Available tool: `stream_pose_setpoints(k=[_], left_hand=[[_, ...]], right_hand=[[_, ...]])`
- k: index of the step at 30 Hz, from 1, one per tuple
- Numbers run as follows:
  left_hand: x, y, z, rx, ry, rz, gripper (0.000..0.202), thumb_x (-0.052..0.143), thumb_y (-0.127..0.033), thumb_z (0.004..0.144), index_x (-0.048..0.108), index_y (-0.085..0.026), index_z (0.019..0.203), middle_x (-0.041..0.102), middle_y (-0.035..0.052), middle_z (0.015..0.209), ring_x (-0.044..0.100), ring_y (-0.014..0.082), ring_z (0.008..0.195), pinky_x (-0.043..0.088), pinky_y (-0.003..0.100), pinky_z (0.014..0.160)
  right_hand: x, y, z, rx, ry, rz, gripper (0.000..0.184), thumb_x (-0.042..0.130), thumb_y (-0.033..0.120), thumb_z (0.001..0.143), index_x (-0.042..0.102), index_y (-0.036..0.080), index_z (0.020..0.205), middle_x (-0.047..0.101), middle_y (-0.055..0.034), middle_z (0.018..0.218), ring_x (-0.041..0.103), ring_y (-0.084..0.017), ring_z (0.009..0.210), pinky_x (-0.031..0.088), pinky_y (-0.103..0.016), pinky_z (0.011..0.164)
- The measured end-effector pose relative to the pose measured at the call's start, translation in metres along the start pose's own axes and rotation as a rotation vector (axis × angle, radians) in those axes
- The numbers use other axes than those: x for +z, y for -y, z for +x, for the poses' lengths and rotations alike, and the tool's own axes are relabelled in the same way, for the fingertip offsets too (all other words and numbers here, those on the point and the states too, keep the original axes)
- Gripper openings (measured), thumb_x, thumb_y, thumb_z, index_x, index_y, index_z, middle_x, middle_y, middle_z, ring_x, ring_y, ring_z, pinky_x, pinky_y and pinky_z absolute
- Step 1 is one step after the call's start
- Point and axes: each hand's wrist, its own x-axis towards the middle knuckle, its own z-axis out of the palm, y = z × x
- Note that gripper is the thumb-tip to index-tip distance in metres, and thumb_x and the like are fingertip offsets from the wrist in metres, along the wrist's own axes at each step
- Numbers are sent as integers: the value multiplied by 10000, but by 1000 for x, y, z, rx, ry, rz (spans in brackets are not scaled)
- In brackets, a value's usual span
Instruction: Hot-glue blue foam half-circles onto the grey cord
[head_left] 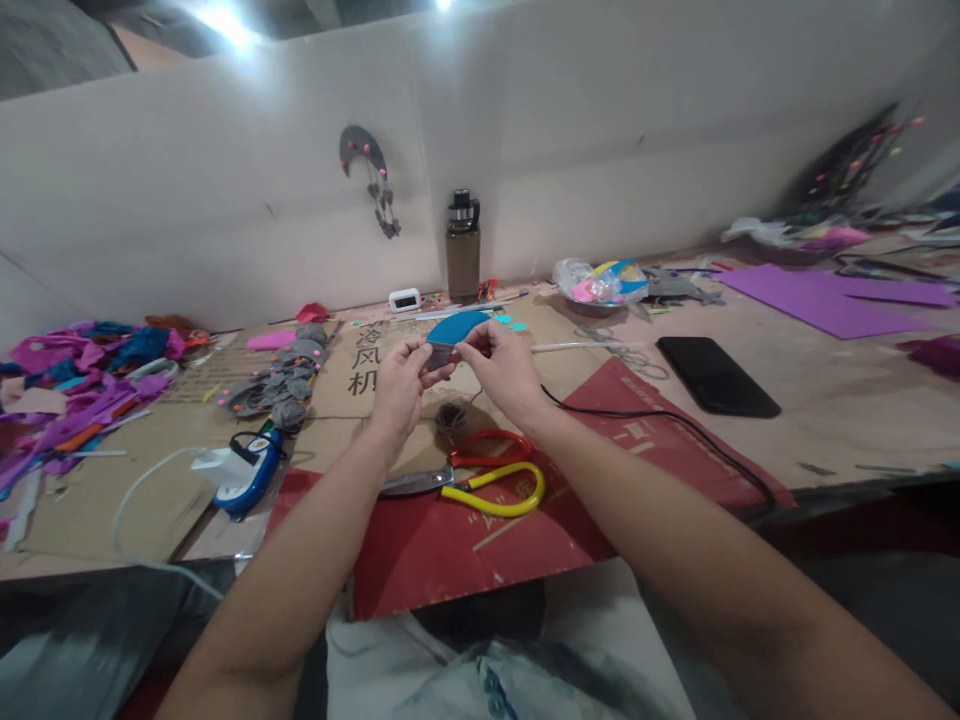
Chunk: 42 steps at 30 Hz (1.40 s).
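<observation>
Blue piece (461, 325) with a rounded upper edge: I see it held up in front of the body, between the fingertips of both hands. The left hand (407, 380) pinches its lower left end, thumb against fingers, where a grey patch (439, 354) shows; I cannot tell whether that is a second layer or thread. The right hand (502, 365) has thumb and forefinger drawn together at the other end, covering that part from me, and what sits between those tips is too small to make out.

Just below the hands I see a dark ball of yarn (452, 419), its strand fading from sight near the right hand. Closer to the body, between the forearms, scissors (491, 482) lie on a red sheet (442, 570); the blade reaches the left forearm, so I cannot be sure of its tip. The right forearm covers part of the red sheet, and a black cable (637, 411) disappears behind the right wrist.

Left of the left hand lie grey pinned pieces (281, 375) and a blue-and-white power strip (255, 478). Right of the right hand lies a black phone (718, 375); beyond both hands stands a bottle (463, 262).
</observation>
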Motion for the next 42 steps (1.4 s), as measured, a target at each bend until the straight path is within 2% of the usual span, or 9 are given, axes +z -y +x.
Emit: stream_pose_setpoints(k=[10, 14, 19, 24, 30, 33, 35, 39, 42], left_hand=[[0, 1, 1, 10, 36, -36, 154, 637, -199, 725, 503, -152, 784, 646, 22, 759, 662, 138, 709, 547, 283, 700], [-2, 2, 4, 35, -2, -20, 164, 656, -173, 710, 512, -144, 783, 639, 20, 768, 658, 123, 688, 543, 256, 681], [-7, 3, 9, 43, -68, -51, 140, 636, -162, 737, 520, -150, 814, 647, 27, 786, 666, 126, 731, 534, 206, 632], [-12, 3, 11, -23, -34, -103, 139, 640, -171, 742, 511, -152, 790, 650, 26, 781, 673, 149, 780, 550, 239, 682], [-16, 2, 15, 21, -55, -123, 134, 630, -163, 750, 505, -145, 794, 651, 33, 775, 672, 144, 767, 549, 262, 725], [-21, -2, 18, 60, -114, -101, 150, 634, -170, 748, 492, -149, 791, 650, 31, 762, 670, 140, 754, 547, 272, 728], [-25, -4, 20, 80, -143, -85, 158, 635, -168, 745, 485, -148, 787, 648, 30, 752, 668, 137, 729, 547, 279, 720], [-29, -6, 23, 97, -153, -46, 151, 629, -147, 745, 484, -141, 789, 644, 36, 755, 666, 127, 705, 542, 265, 710], [-29, -7, 24, 92, -148, -48, 139, 615, -114, 746, 487, -137, 796, 640, 43, 765, 667, 130, 717, 543, 260, 704]], right_hand=[[0, -2, 0, -8, 10, 7, 95, 538, 271, 774, 533, 179, 747, 607, -6, 690, 512, -114, 612, 404, -264, 619], [0, -1, -1, -43, 13, -30, 89, 546, 262, 772, 539, 180, 737, 590, -4, 688, 501, -113, 606, 397, -257, 597], [5, -3, -6, -97, 102, -49, 55, 528, 235, 789, 542, 195, 753, 630, -29, 770, 539, -138, 668, 420, -284, 650], [12, -10, -8, -161, 176, -81, 59, 520, 227, 791, 545, 199, 745, 645, -47, 880, 555, -157, 766, 423, -296, 712], [2, -12, 3, -138, 226, -248, 185, 502, 322, 814, 584, 186, 719, 603, -16, 679, 498, -134, 618, 376, -269, 622], [-19, -18, 15, -88, 163, -418, 248, 482, 356, 829, 595, 182, 693, 597, -39, 648, 504, -148, 606, 367, -280, 618], [-34, -29, 21, 25, 80, -566, 220, 524, 365, 804, 608, 176, 728, 625, -84, 695, 551, -181, 663, 382, -298, 646], [-48, -56, 25, 252, 221, -733, 247, 693, 404, 637, 594, 178, 625, 624, -117, 645, 599, -245, 698, 413, -320, 630], [-44, -70, 23, 267, 258, -656, 192, 719, 310, 591, 570, 197, 545, 615, -110, 588, 605, -249, 678, 428, -321, 609]])
